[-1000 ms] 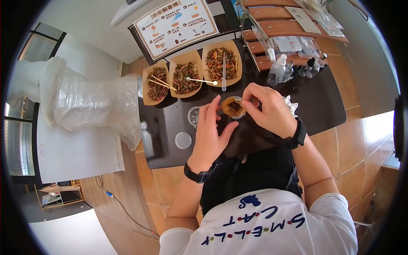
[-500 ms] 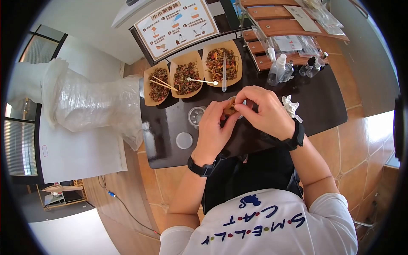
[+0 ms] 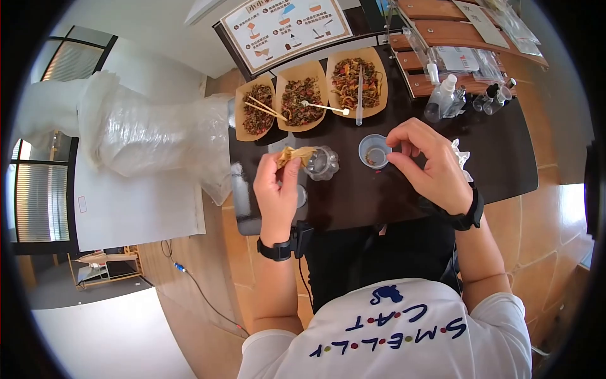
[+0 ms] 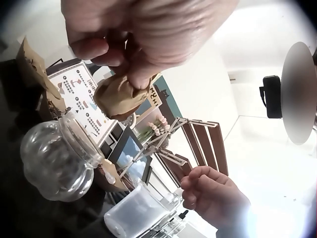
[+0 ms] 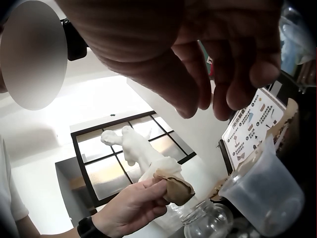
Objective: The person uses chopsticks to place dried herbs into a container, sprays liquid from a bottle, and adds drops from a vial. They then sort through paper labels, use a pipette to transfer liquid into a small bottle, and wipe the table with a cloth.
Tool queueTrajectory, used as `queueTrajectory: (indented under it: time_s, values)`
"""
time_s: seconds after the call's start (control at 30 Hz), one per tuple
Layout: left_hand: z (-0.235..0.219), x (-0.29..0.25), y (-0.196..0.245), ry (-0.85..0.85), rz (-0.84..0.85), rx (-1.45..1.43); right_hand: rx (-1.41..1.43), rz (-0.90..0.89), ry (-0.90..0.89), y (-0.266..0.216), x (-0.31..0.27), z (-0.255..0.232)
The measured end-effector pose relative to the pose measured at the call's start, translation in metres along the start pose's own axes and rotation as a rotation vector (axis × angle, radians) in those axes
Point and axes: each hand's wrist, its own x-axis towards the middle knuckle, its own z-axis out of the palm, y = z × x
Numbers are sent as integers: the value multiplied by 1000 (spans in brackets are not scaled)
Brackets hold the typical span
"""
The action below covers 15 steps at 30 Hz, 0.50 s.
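My left hand [image 3: 276, 196] pinches the gathered top of a brown paper pouch [image 3: 295, 155] between thumb and fingers. In the left wrist view the pouch [image 4: 119, 96] hangs bulging below the fingertips. Next to it on the table stands a clear ribbed jar [image 3: 323, 165] with its mouth uncovered. My right hand [image 3: 435, 167] hovers by the rim of a translucent plastic cup [image 3: 377, 153], fingers loosely bent with nothing between them. Some dark crumbs lie inside that cup. A round lid [image 3: 302, 196] is partly hidden behind the left hand.
Three paper trays [image 3: 328, 95] of dried plant bits line the back, with sticks, a small spoon and a plastic dropper [image 3: 360, 95] on them. Several small bottles [image 3: 445, 98] stand at the right by a wooden rack [image 3: 442, 35]. Crumpled tissue [image 3: 461, 155] lies beside the right wrist.
Both hands were together at the cup, fingers on the brown paper. The left hand has lifted the closed-up pouch out and carried it left to the jar; the right hand has let go.
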Motion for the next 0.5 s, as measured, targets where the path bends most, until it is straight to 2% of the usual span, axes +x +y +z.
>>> queueTrajectory:
  time_s: [0.03, 0.2, 0.3, 0.37, 0.5]
  values:
    - [1, 0, -2, -42, 0, 83, 2, -1, -1, 0, 0, 0]
    - [10, -3, -10, -90, -9, 130, -14, -18, -10, 3, -2, -5]
    - [15, -1, -6, -70, 58, 237, -9, -12, -6, 4, -4, -3]
    - [18, -1, -10, -56, 155, 420, -14, -21, -13, 4, -4, -1]
    - [14, 0, -9, -72, 167, 397, -37, -33, -24, 3, -4, -2]
